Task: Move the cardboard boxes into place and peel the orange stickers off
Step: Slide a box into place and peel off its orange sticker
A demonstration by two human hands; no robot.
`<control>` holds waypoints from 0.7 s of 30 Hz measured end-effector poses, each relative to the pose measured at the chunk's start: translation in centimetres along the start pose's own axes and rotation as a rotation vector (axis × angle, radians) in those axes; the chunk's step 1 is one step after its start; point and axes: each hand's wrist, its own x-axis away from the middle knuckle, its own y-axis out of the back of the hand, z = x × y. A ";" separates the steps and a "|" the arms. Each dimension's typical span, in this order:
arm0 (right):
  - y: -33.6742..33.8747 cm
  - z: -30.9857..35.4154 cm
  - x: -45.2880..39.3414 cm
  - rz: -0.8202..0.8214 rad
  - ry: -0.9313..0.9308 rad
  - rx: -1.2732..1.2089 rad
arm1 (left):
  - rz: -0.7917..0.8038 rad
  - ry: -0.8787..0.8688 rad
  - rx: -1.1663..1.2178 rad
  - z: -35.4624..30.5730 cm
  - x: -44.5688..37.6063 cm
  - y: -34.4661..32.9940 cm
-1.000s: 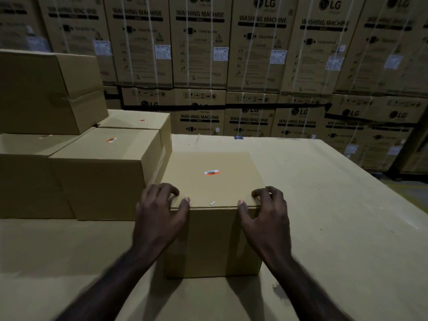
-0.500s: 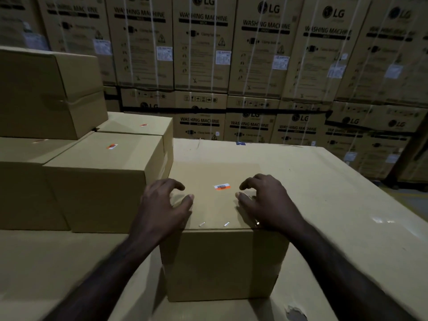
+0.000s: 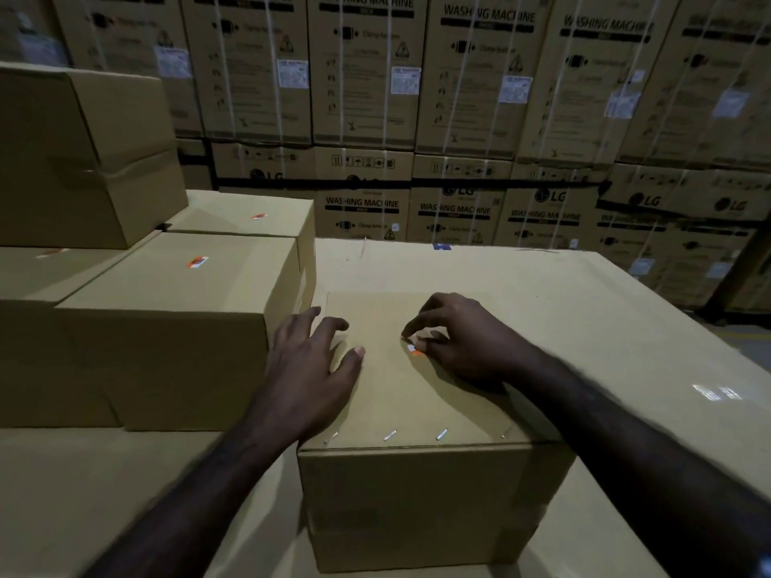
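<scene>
A plain cardboard box (image 3: 417, 494) stands in front of me on a big cardboard surface (image 3: 584, 319). My left hand (image 3: 311, 369) lies flat on the left part of its top, fingers spread. My right hand (image 3: 454, 340) rests on the top too, with fingertips pinched at the orange sticker (image 3: 414, 349), most of which the fingers hide. To the left, a second box (image 3: 175, 327) carries an orange sticker (image 3: 197, 262); a box behind it (image 3: 250, 214) has one as well (image 3: 258, 216).
More plain boxes are stacked at the far left, one large box (image 3: 83, 160) on top. A wall of strapped washing machine cartons (image 3: 459, 98) fills the background. Metal staples (image 3: 390, 435) line the near edge of the front box. The floor shows at right (image 3: 751, 340).
My right hand has left the box's front edge and moved onto the top to the orange sticker. My left hand slid further onto the top. The view has come closer.
</scene>
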 end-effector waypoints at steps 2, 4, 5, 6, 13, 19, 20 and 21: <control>0.1 -0.4 -0.4 0.042 0.032 -0.026 | 0.014 -0.014 -0.060 -0.1 -0.1 -0.1; 0.2 -1.0 -0.8 0.064 0.073 -0.076 | 0.038 -0.018 -0.096 -0.3 0.0 -0.1; 0.2 -1.3 -0.9 0.069 0.092 -0.105 | 0.046 -0.018 -0.102 -0.4 0.0 -0.1; 0.2 -1.6 -0.9 0.074 0.107 -0.133 | 0.050 -0.018 -0.107 -0.5 0.1 0.0; 0.3 -3.2 -1.0 0.088 0.201 -0.216 | 0.066 0.002 -0.095 -0.4 0.3 0.1; 0.4 -3.2 -1.3 0.042 0.256 -0.139 | 0.061 0.026 -0.093 -0.3 0.2 -0.1; 0.4 -3.2 -1.3 0.041 0.265 -0.134 | 0.057 0.023 -0.096 -0.3 0.2 -0.1; 0.5 -3.2 -1.4 0.039 0.275 -0.128 | 0.054 0.020 -0.098 -0.3 0.2 -0.1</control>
